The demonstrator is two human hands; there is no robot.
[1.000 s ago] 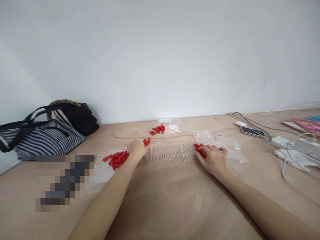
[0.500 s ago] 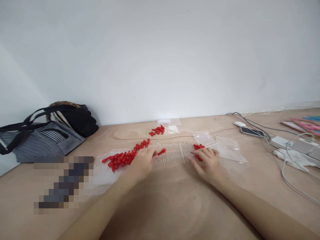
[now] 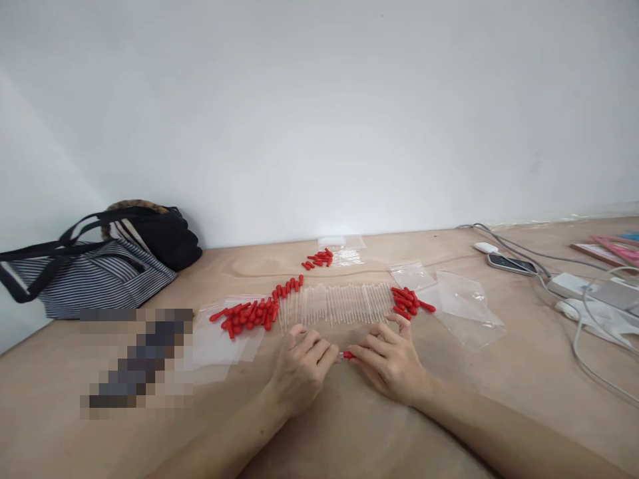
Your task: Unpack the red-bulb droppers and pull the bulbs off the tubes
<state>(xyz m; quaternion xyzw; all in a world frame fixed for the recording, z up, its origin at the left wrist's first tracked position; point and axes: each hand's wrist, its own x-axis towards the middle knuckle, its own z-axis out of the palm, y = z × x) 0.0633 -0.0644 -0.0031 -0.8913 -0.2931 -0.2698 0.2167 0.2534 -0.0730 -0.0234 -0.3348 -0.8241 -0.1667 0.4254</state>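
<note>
My left hand (image 3: 302, 369) and my right hand (image 3: 388, 359) meet near the table's front, fingertips pinched together on one small red cap and clear tube (image 3: 345, 355). Just beyond them a row of clear thin tubes (image 3: 335, 303) lies across the wooden table (image 3: 349, 432). Red caps lie in a pile (image 3: 247, 314) at the row's left end, partly on a clear plastic bag (image 3: 219, 339). A smaller bunch of red caps (image 3: 410, 301) sits at the row's right end. More red caps (image 3: 318, 258) lie farther back near the wall.
A striped tote and a black bag (image 3: 100, 266) rest at the left by the wall. Empty clear bags (image 3: 462, 299) lie right of the tubes. A phone (image 3: 512, 263), cables and a white power strip (image 3: 589, 293) occupy the right side. A blurred patch (image 3: 137, 359) covers something at left.
Both hands drew back from the ends of the tube row toward me and came together at the middle, now pinching a red cap and tube between them.
</note>
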